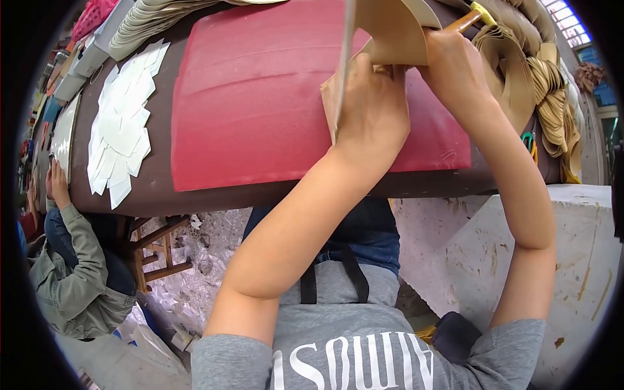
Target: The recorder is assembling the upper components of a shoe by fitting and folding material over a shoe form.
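My left hand (374,97) is closed on a curved tan sheet piece (393,29), which stands up from the red mat (253,97) and bends over the fingers. Beside it, my right hand (455,65) is wrapped around a tool with an orange-brown wooden handle (463,23) and a yellow end. The tool's other end is hidden behind the hand and the sheet, so I cannot tell its kind. The fingertips of both hands are partly covered by the tan sheet.
White cut pieces (123,127) lie overlapped left of the mat. Stacks of tan curved pieces line the far edge and the right side (549,97). Scissors with green and orange handles (530,146) lie at the right. A co-worker (78,260) sits at the left near a wooden stool (159,250).
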